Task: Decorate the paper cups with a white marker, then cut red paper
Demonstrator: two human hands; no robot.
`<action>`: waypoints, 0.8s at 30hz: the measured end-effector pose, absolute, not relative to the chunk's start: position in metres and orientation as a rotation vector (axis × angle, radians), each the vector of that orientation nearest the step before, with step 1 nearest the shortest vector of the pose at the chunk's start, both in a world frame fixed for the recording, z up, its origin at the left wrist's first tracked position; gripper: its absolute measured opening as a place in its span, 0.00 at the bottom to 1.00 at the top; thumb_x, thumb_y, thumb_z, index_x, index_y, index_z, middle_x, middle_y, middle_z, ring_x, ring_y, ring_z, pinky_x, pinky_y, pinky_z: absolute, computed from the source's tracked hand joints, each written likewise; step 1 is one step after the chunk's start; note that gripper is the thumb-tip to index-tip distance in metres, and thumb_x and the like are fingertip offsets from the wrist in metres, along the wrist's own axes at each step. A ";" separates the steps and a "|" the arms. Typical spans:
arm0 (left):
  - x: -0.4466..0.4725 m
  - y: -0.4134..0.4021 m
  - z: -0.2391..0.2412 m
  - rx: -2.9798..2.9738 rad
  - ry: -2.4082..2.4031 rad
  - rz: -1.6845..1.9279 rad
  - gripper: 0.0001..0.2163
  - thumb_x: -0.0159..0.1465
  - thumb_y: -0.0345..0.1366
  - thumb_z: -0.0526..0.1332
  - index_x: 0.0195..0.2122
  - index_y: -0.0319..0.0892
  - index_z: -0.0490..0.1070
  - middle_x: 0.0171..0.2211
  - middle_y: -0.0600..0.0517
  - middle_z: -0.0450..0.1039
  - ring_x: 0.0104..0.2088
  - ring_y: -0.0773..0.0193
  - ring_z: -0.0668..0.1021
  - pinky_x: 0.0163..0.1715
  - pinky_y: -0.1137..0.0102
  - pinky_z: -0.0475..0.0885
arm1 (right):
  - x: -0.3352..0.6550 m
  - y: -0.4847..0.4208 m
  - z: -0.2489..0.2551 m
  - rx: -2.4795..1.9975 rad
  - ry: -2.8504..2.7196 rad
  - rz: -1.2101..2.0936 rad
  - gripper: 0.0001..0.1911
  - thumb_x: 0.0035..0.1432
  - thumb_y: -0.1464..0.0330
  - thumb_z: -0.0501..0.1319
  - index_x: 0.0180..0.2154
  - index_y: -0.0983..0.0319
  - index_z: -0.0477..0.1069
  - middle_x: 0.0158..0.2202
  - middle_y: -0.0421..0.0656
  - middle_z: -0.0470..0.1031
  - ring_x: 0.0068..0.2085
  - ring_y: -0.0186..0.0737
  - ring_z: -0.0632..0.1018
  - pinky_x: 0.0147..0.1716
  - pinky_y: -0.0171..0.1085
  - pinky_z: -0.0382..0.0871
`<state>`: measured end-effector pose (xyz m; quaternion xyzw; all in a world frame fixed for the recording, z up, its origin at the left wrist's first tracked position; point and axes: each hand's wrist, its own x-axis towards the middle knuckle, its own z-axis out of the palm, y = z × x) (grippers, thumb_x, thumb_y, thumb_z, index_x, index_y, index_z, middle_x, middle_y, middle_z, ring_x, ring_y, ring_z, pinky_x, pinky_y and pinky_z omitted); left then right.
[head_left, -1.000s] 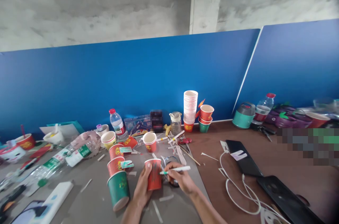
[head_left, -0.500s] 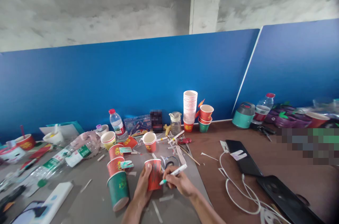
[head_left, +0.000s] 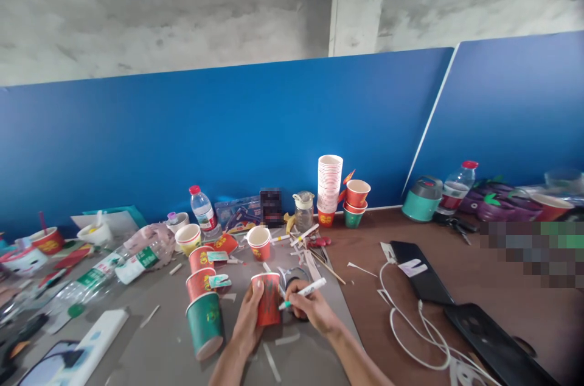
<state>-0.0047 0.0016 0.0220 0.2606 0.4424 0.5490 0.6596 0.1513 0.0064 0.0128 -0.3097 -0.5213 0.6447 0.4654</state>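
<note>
My left hand (head_left: 249,315) is wrapped round a red paper cup (head_left: 268,304) from its left side, thumb near the rim. Dark marks run down the cup's front. In my right hand (head_left: 314,312) is a white marker pen (head_left: 311,287), its green tip pointing left and close to the cup's right side; whether it touches is too small to tell. Behind the pen, partly hidden, lies a round clear-and-dark item (head_left: 292,277) that looks like a tape roll. To the left, a green paper cup (head_left: 204,326) lies tilted against red cups (head_left: 201,284) with pale green paper tabs.
At the back stand a tall stack of paper cups (head_left: 330,182), a glass jar (head_left: 303,212) and a water bottle (head_left: 204,212). Paper strips and markers litter the grey mat. On the right lie black phones (head_left: 422,276) and a white cable (head_left: 396,337); empty bottles (head_left: 91,285) lie left.
The view has shifted slightly. My right hand and the marker stay close to the red cup's side, with the pen moved a little; my left hand keeps its hold.
</note>
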 end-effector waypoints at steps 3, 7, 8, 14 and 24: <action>-0.005 0.003 0.020 0.597 0.991 1.255 0.23 0.47 0.51 0.67 0.35 0.36 0.73 0.24 0.50 0.76 0.25 0.62 0.76 0.28 0.70 0.69 | 0.150 0.005 0.013 -0.729 -1.325 1.612 0.17 0.47 0.55 0.63 0.25 0.64 0.69 0.15 0.33 0.61 0.17 0.27 0.60 0.19 0.30 0.49; -0.006 0.004 0.017 0.589 0.985 1.262 0.23 0.48 0.50 0.67 0.38 0.37 0.72 0.26 0.49 0.77 0.26 0.63 0.77 0.29 0.70 0.70 | 0.148 0.005 0.013 -0.715 -1.284 1.565 0.18 0.49 0.53 0.61 0.28 0.63 0.68 0.15 0.32 0.60 0.17 0.26 0.57 0.18 0.29 0.48; -0.006 0.004 0.017 0.585 0.983 1.265 0.23 0.48 0.50 0.66 0.39 0.38 0.71 0.27 0.49 0.77 0.26 0.62 0.77 0.30 0.70 0.70 | 0.148 0.005 0.012 -0.711 -1.289 1.556 0.18 0.49 0.53 0.61 0.27 0.63 0.68 0.14 0.32 0.60 0.17 0.26 0.57 0.18 0.29 0.48; -0.006 0.003 0.019 0.586 0.991 1.248 0.22 0.51 0.51 0.64 0.38 0.37 0.71 0.26 0.49 0.76 0.26 0.63 0.76 0.28 0.70 0.70 | 0.149 0.006 0.008 -0.717 -1.409 1.490 0.17 0.52 0.55 0.60 0.28 0.63 0.70 0.16 0.34 0.62 0.19 0.28 0.60 0.20 0.29 0.52; -0.006 0.004 0.017 0.599 1.033 1.232 0.24 0.49 0.52 0.64 0.39 0.37 0.71 0.27 0.49 0.76 0.25 0.63 0.76 0.30 0.68 0.70 | 0.148 0.001 0.017 -0.691 -1.420 1.532 0.17 0.51 0.55 0.61 0.27 0.64 0.71 0.16 0.34 0.63 0.18 0.27 0.61 0.20 0.29 0.53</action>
